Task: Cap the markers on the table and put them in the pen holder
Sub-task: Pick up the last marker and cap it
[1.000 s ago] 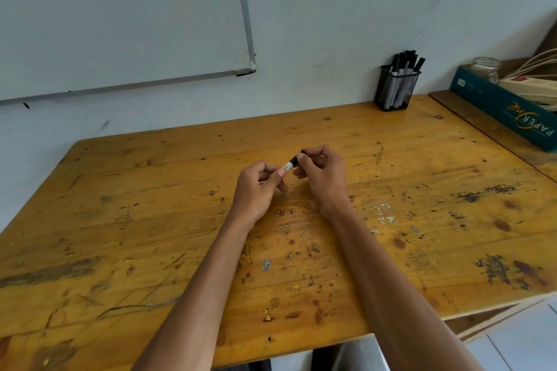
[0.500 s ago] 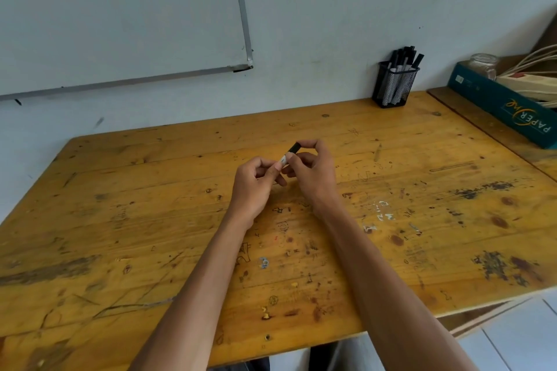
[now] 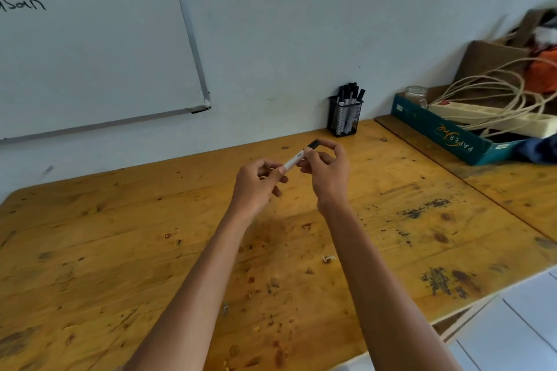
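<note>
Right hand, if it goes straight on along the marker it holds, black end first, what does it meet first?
Likely the pen holder by the wall: the marker in the right hand aims at it, nothing between. Depth is uncertain.

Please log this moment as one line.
left hand: holds white marker with black cap | right hand: pinches its cap end | black mesh pen holder: by wall

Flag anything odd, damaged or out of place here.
Nothing wrong with the held marker or the upright pen holder. The wooden table is scratched and stained, and tangled cords spill over the teal box at right.
</note>
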